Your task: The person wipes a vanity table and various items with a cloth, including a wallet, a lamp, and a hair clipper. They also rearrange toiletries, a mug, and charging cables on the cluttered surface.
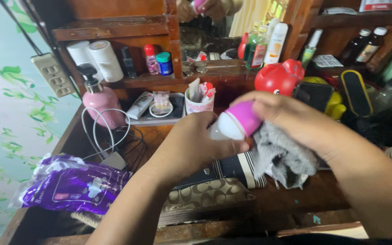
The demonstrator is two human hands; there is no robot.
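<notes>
Head view: pink-capped bottle (237, 121) gripped between left hand (191, 145) and right hand (291, 120).

There is one view only, taken from the person's head and tilted down and forward over a dark wooden worktop (323, 195). It sits very near: the two forearms come up from the bottom edge and the left hand (196, 143) and right hand (291, 120) fill the middle of the frame, slightly blurred. Past them it faces a wooden shelf unit (114, 28) and a mirror (214, 31) at the back. A wall with leaf patterns (5, 113) runs down the left side, and cluttered shelves (364, 20) close off the right. No second view shares the scene.
</notes>
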